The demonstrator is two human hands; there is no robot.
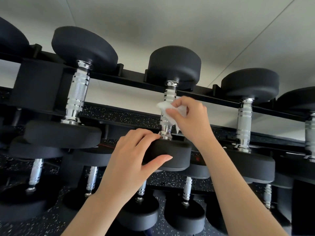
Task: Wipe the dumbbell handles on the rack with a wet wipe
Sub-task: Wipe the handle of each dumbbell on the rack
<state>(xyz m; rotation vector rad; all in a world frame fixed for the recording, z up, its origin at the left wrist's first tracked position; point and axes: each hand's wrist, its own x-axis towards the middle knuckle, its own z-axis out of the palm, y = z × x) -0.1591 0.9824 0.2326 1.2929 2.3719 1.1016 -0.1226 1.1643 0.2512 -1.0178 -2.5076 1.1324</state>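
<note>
The long black metal rack [119, 77] holds the black round-ended dumbbell [172, 68]. Its shiny silver handle [166, 126] runs away from the person. The left hand [134, 160] grips the near end. The right hand [189, 116], nearer the handle, pinches the white wet wipe [162, 106] around it.

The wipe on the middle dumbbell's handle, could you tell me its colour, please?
White; the wipe shows clearly in the head view.

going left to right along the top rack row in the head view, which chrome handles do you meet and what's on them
bare left handle → middle handle, right hand holding wet wipe around it → bare handle → handle at the right edge
</note>
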